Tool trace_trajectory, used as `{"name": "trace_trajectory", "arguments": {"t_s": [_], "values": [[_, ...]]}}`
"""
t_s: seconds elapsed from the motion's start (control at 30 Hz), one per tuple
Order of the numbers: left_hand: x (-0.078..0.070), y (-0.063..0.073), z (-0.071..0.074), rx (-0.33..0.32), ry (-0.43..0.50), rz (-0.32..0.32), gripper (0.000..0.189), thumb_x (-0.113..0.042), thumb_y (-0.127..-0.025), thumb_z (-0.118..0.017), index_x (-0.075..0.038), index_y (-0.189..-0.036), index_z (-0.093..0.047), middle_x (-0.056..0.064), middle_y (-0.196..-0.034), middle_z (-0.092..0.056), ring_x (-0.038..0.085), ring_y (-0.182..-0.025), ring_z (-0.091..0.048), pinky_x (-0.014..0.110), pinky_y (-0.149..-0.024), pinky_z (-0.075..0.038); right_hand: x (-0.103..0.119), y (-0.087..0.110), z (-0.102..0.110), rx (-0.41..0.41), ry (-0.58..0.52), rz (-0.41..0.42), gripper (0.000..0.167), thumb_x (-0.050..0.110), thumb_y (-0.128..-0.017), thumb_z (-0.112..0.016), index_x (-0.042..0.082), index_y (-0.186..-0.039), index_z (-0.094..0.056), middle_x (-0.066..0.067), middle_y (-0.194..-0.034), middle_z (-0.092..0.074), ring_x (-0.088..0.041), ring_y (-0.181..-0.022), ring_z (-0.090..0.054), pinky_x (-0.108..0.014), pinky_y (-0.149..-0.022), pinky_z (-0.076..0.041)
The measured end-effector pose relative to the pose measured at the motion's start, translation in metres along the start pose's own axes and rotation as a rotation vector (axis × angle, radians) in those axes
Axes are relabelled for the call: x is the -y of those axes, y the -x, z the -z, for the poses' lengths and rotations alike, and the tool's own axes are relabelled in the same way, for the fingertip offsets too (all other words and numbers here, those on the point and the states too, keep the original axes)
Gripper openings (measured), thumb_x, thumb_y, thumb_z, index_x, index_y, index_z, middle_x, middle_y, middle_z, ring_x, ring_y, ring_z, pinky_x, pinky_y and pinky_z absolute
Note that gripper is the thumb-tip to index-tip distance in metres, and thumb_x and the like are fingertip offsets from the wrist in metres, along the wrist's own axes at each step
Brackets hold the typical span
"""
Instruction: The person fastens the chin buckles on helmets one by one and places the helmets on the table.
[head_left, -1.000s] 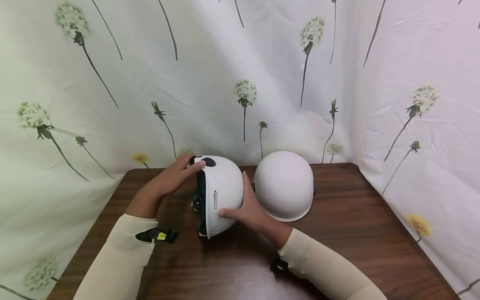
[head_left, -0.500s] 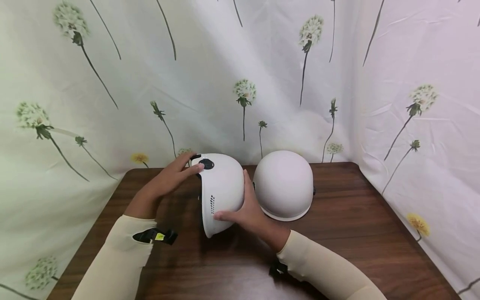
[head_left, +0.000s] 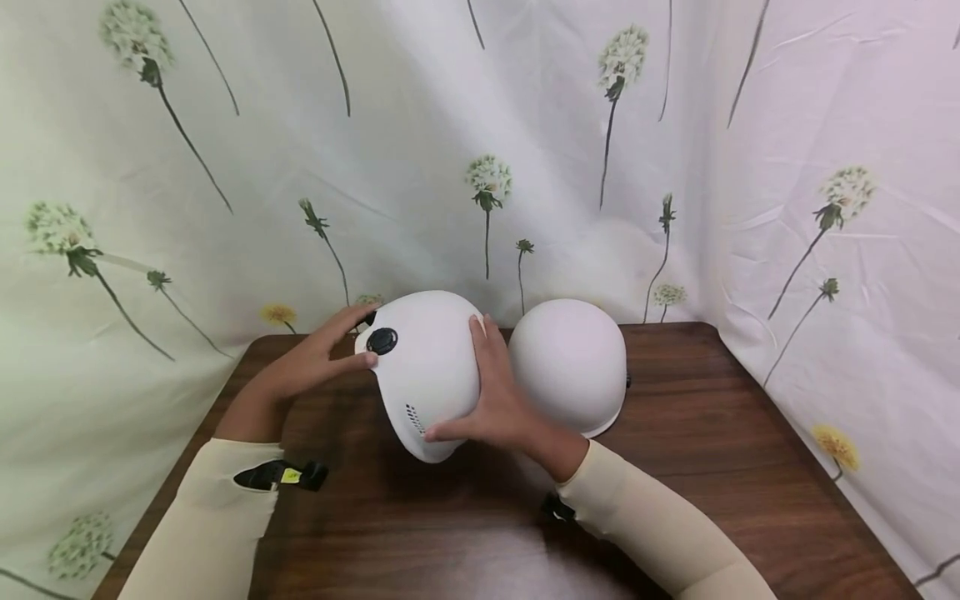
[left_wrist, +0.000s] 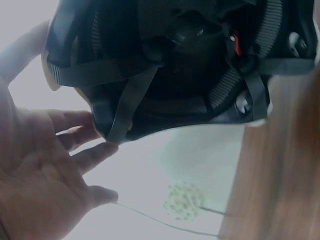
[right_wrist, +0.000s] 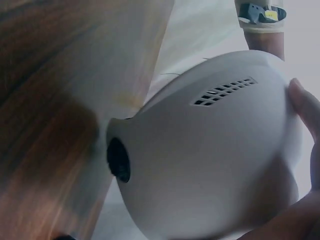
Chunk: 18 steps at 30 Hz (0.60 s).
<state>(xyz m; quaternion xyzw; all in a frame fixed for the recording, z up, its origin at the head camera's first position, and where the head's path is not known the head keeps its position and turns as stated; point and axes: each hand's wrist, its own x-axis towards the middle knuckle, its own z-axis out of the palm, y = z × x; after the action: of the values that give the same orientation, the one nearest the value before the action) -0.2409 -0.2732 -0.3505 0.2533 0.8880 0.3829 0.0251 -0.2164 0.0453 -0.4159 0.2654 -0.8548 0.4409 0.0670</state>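
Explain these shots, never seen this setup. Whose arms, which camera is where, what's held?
There is no machine here: a person works with two bare hands, the left grip and the right grip. The wide picture comes from a camera worn on the head, looking forward and down. The other two come from a camera on each wrist: the left one shows dark lining and straps, the right one a smooth outer shell.

Both views are of one white helmet, held tilted. The left grip pinches its edge near a black knob; the right grip spans the shell. A second white helmet rests dome-up on the brown wooden table, to the right, with flower-printed fabric behind.
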Motion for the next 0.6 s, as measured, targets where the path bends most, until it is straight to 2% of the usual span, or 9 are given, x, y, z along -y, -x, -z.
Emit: {"name": "trace_trajectory", "arguments": {"t_s": [0.17,0.33,0.5,0.6], "values": [[0.017,0.009,-0.002,0.012,0.039,-0.016,0.089,-0.021,-0.099,-0.078,-0.012,-0.173,-0.028,0.023,-0.176,-0.027,0.048,-0.162,-0.025,0.078,-0.122,-0.027,0.005,-0.003,0.002,0.036,0.15,0.065,0.159,0.054,-0.06,-0.105,0.022,-0.178,-0.004,-0.014,-0.185,-0.001,-0.036,-0.173,-0.004,-0.068,-0.128,-0.034],[0.028,0.014,-0.005,0.016,0.067,-0.007,0.094,-0.019,-0.098,-0.081,-0.016,-0.174,-0.026,0.022,-0.178,-0.023,0.049,-0.165,-0.018,0.082,-0.123,-0.021,0.008,-0.004,0.001,0.055,0.252,0.111,0.159,0.061,-0.061,-0.104,0.022,-0.178,-0.004,-0.015,-0.185,0.0,-0.039,-0.173,-0.003,-0.066,-0.126,-0.038],[0.034,0.018,-0.008,0.031,0.085,0.011,0.097,-0.02,-0.097,-0.081,-0.017,-0.175,-0.023,0.023,-0.18,-0.018,0.053,-0.166,-0.013,0.087,-0.122,-0.017,0.01,-0.004,-0.005,0.042,0.401,0.157,0.155,0.069,-0.062,-0.1,0.018,-0.178,-0.011,-0.017,-0.185,-0.005,-0.042,-0.172,-0.01,-0.068,-0.123,-0.042],[0.037,0.019,-0.012,0.042,0.103,0.042,0.098,-0.028,-0.098,-0.079,-0.015,-0.176,-0.02,0.024,-0.18,-0.02,0.053,-0.165,-0.017,0.086,-0.122,-0.019,0.013,-0.002,-0.009,0.04,0.455,0.176,0.149,0.072,-0.064,-0.098,0.019,-0.177,-0.016,-0.017,-0.185,-0.008,-0.042,-0.172,-0.012,-0.074,-0.116,-0.046]]}}
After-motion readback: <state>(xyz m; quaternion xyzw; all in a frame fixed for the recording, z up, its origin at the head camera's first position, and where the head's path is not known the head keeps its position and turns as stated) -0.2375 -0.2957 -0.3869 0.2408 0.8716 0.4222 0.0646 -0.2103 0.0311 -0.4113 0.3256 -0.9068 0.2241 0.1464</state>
